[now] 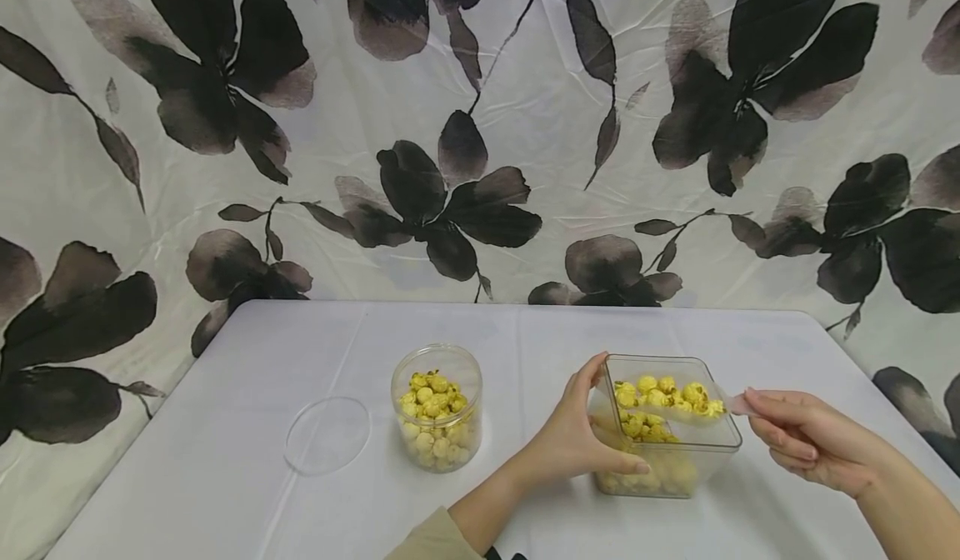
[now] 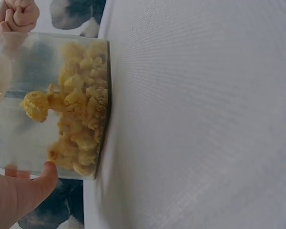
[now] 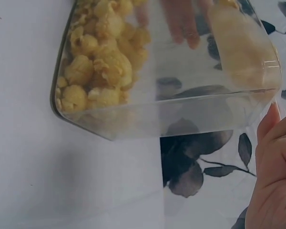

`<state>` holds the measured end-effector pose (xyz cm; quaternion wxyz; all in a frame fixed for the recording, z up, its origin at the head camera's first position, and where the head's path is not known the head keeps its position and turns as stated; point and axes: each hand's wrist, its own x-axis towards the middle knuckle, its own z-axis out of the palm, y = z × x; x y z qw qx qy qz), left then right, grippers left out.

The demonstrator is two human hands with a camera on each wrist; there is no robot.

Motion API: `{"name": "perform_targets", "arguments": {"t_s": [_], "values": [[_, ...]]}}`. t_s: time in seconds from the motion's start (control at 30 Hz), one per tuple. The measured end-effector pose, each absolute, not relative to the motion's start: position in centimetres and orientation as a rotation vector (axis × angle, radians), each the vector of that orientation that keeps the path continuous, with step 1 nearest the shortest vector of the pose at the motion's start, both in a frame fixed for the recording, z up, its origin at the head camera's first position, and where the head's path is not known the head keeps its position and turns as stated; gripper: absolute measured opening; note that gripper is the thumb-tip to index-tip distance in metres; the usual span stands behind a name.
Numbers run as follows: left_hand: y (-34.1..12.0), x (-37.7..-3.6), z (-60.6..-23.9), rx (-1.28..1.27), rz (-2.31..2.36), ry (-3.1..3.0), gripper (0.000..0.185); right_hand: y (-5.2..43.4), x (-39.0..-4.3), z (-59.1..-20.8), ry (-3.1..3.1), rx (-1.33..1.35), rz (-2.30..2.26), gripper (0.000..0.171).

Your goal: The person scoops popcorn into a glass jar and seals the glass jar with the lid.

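Left hand [image 1: 577, 439] grips square tub [image 1: 716, 447] side; right hand [image 1: 802, 439] pinches loaded clear scoop [image 1: 675, 410] above it; round jar [image 1: 437, 406] roughly half-filled, lid [image 1: 327, 433] off, transfer unfinished

The scoop [image 1: 678, 406] showed only faintly; its handle vanished inside the right hand's [image 1: 806, 439] grip. Left of that grip, the left hand [image 1: 581, 439] covered the tub's [image 1: 723, 447] near wall. Both forearms ran off the bottom edge.

No readable text, label or number shows in any view.
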<state>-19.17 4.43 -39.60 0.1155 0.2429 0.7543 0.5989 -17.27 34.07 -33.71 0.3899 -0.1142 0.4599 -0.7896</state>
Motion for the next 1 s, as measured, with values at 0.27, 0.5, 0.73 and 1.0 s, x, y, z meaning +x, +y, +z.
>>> {"name": "perform_targets", "arguments": {"t_s": [0.27, 0.5, 0.73, 1.0], "values": [[4.4, -19.1, -39.6, 0.694, 1.769, 2.205, 0.117, 34.2, -17.2, -33.8, 1.168, -0.301, -2.019, 0.041], [4.5, -19.1, -39.6, 0.694, 1.753, 2.220, 0.117, 34.5, -17.5, -33.4, 1.212, -0.397, -2.010, 0.046], [4.5, -19.1, -39.5, 0.699, 1.746, 2.221, 0.116, 34.9, -17.5, -32.9, 1.235, -0.387, -2.018, 0.046], [4.4, -19.1, -39.5, 0.700, 1.755, 2.208, 0.115, 35.1, -17.4, -32.8, 1.202, -0.364, -2.041, 0.044]]}}
